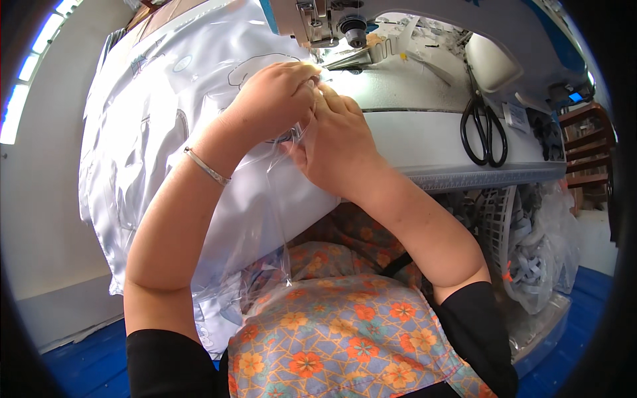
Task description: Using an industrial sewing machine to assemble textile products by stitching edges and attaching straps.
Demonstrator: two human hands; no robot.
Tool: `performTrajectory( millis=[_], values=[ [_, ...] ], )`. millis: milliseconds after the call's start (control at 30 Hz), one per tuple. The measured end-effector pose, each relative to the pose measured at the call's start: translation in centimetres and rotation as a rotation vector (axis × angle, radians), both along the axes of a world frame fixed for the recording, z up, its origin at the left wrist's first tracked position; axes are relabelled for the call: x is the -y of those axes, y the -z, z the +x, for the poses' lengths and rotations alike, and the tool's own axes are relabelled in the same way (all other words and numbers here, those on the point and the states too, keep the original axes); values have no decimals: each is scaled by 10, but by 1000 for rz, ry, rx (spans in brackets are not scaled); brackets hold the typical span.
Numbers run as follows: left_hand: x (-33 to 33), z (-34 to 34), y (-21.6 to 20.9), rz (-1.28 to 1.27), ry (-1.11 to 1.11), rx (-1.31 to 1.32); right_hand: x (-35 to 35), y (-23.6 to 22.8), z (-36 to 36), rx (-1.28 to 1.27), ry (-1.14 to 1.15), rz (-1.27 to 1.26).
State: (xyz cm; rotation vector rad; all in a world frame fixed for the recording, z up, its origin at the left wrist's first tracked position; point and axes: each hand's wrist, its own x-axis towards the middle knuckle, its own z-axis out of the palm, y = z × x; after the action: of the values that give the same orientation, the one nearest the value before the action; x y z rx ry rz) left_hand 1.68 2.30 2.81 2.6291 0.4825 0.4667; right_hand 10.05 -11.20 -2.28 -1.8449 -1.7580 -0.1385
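At the white-and-blue sewing machine [524,36], the bare left hand [275,96] and right hand [340,136] had fingertips drawn together, seemingly clamped on clear, flexible plastic film [273,212] over glossy white printed fabric [136,152], so positioning looked underway, while most fabric lay loose and no finished seam showed.

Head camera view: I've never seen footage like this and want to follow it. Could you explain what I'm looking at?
There is no robot here. A fisheye camera on a person's head looks down at two bare hands, so edges bend. The left hand and right hand meet below the head of a sewing machine. The right holds clear plastic that hangs toward the lap; the left's exact grip is hidden. Shiny white fabric spreads at left. Black-handled scissors lie on the white table at right.
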Motion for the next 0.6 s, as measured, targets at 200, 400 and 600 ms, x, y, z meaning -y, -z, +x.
performTrajectory(
  millis=[200, 400, 600],
  values=[
    [1, 2, 7, 192, 48, 18, -7, -5, 1, -54, -16, -28],
    [18, 4, 21, 360, -23, 7, 50, -29, 7, -131, -216, -149],
    [34, 2, 29, 453, -44, -22, 83, -11, 16, 26, -368, 23]
  ],
)
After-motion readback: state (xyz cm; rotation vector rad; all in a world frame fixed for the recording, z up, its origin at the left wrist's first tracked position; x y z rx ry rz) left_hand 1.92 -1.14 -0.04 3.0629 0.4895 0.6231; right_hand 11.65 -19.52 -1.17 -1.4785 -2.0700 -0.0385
